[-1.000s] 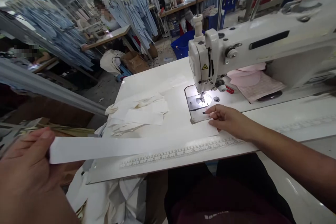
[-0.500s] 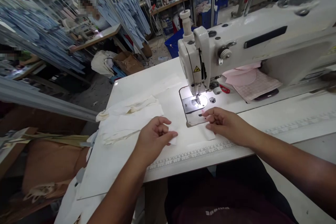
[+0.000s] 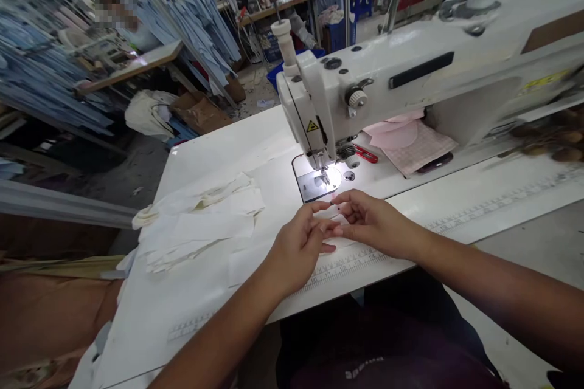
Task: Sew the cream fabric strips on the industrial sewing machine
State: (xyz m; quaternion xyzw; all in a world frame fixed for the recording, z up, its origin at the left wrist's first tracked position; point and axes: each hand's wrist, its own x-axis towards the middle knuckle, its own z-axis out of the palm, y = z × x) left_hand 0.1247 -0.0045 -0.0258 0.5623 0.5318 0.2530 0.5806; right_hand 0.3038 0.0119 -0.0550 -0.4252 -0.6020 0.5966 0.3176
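Observation:
My left hand (image 3: 303, 246) and my right hand (image 3: 376, 225) meet just in front of the sewing machine's needle plate (image 3: 314, 185). Between their fingertips is a small white fabric piece (image 3: 338, 219), mostly hidden by the fingers and hard to tell from the white tabletop. Both hands are closed, with thumbs and fingers pinched at its edges. Above them the sewing machine (image 3: 314, 109) has its lamp lit over the needle and presser foot. Left of my left hand lies a loose pile of white fabric pieces (image 3: 214, 225).
Under the machine arm lie pink fabric pieces (image 3: 406, 140) and a red-handled tool (image 3: 365, 154). A printed ruler strip (image 3: 347, 269) runs along the table's front edge. Blue garments (image 3: 196, 12) hang behind, and a person (image 3: 141, 36) sits at another table.
My left hand has moved right, up to my right hand, and the fingertips now meet over the white piece. The view has shifted, so the machine appears further left.

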